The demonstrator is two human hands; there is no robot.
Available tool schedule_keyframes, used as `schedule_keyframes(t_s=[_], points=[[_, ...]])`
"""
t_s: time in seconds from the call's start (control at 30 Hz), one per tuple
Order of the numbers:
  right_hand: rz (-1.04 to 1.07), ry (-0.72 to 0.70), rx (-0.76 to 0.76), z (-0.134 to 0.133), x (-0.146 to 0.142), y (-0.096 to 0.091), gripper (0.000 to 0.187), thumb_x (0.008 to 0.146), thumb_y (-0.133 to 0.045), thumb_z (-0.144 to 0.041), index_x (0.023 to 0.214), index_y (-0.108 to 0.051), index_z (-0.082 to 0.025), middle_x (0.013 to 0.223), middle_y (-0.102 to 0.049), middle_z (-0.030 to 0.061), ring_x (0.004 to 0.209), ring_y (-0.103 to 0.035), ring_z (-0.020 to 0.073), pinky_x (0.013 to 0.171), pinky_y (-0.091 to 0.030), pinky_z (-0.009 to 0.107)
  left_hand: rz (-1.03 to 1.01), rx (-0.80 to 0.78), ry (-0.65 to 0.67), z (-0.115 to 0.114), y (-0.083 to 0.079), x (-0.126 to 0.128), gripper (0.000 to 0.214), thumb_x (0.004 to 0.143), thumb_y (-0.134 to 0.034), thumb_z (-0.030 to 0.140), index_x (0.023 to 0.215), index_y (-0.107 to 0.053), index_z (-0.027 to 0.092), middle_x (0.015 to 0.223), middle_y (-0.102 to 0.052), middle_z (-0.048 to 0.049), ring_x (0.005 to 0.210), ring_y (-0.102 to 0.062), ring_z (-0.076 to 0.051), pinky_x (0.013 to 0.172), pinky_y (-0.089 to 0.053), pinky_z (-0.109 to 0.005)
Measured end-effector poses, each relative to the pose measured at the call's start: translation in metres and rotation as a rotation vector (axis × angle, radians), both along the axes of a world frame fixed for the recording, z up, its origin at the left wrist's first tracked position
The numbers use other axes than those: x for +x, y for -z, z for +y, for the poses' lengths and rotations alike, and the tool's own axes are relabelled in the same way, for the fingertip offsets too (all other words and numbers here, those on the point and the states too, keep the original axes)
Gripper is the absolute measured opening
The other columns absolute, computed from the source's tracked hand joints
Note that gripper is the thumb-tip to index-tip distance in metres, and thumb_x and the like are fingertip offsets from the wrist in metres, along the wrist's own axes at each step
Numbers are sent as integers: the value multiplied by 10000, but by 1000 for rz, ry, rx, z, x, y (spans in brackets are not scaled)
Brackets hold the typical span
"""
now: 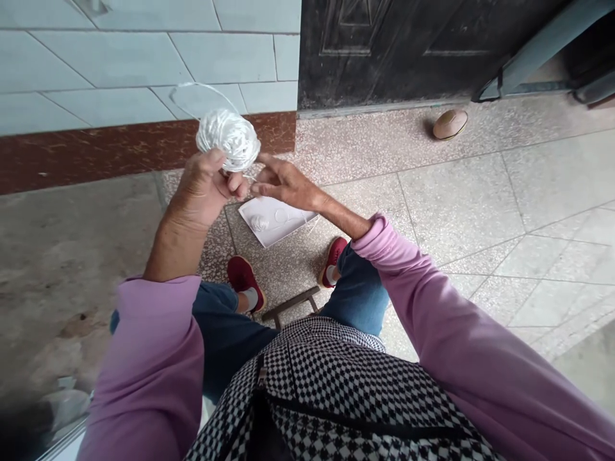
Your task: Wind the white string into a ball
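A: From the head view, left hand (204, 189) first. Holding what?

B: Closed around the underside of a ball of white string (229, 137), thumb against its near side. Raised in front of the tiled wall (144, 57), well above the floor (480, 211).

A: And the right hand (283, 184)?

B: Just beside the ball, fingers stretched toward it, fingertips almost against those of the left. Pinching a strand or not: cannot tell. Narrow rather than wide, at any rate.

A: Any loose string?

B: Yes, a thin loop (192, 89) arching up and to the left of the ball.

A: Below the hands?

B: Lying on the floor, a white sheet (288, 224) with a small tangle of string (259, 223) on it. Nearer, two red shoes (245, 278), one on each side, and a wooden stool edge (293, 304) between the knees.

A: Farther off?

B: Against the dark door (408, 45), a small brown ball (450, 123), well apart from everything else.
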State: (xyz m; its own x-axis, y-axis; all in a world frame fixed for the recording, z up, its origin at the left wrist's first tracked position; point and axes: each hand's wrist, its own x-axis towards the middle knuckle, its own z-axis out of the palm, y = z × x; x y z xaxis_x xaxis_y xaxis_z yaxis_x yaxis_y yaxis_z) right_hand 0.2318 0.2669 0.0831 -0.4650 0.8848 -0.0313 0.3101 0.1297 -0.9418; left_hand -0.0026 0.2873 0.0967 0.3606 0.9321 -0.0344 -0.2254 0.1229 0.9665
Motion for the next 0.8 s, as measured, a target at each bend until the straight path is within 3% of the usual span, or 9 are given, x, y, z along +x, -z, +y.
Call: schedule_keyframes(t_s=[0.07,0.17,0.23,0.33,0.43,0.53,0.6,0.7,0.8], points=[[-31,-12,-25,-11,-8,-10,505,1270,-812,-627,1625,-842,-269,1466,-917,75,1375,-839,362,1242,-716,483,19,17,-62,2,4,-2,681,930,-1011,814,1031,-625,262,764,-637,21,552,-546,-134,468,-347,-285],[-63,-24,22,-25,-16,-31,279,1275,-823,-569,1304,-892,-300,1361,-916,59,1371,-835,367,1261,-683,459,79,18,-151,1,11,-3,688,827,-1104,740,1050,-698,231,836,-720,3,534,-480,-86,448,-267,-262],[-62,-61,0,-30,-17,-42,286,1236,-874,-571,1145,-866,-299,1238,-909,51,1280,-844,366,1198,-695,449,121,-5,-221,-1,15,0,702,739,-1148,665,1107,-755,214,901,-776,-14,605,-556,-100,492,-372,-235],[-6,-88,-24,-33,-15,-54,417,1183,-936,-646,997,-808,-295,1111,-886,46,1192,-838,366,1126,-712,454,148,-33,-290,-1,17,5,764,670,-1158,575,1223,-791,196,1125,-872,-85,876,-751,-196,687,-623,-276],[-26,-51,-10,-33,-11,-62,486,1215,-893,-734,1017,-808,-298,1097,-879,49,1208,-829,365,1142,-727,462,125,-19,-296,2,16,4,816,655,-1162,489,1323,-778,220,1299,-890,-102,1038,-782,-230,778,-669,-285],[-157,-1,56,-29,1,-67,457,1286,-790,-741,1134,-841,-313,1216,-896,65,1305,-824,381,1233,-720,467,144,-39,-237,2,15,1,778,671,-1163,438,1321,-788,232,1336,-890,-108,1031,-784,-231,753,-658,-272],[-199,57,157,-21,14,-65,392,1337,-705,-666,1199,-843,-326,1312,-897,70,1354,-826,387,1293,-692,464,180,-60,-156,-3,14,0,718,705,-1155,448,1293,-815,215,1308,-889,-122,1007,-791,-237,750,-670,-288],[-214,246,333,-2,36,-56,424,1396,-532,-561,1233,-827,-304,1295,-870,111,1263,-825,392,1266,-678,489,184,-84,10,-13,10,1,628,733,-1130,444,1243,-863,193,1227,-896,-132,993,-801,-243,753,-664,-286],[-259,365,338,16,52,-44,506,1393,-528,-615,1141,-828,-295,1158,-832,127,1182,-802,401,1204,-684,515,114,-75,134,-19,5,4,588,729,-1125,453,1196,-896,179,1225,-917,-157,1072,-841,-282,823,-684,-298]])
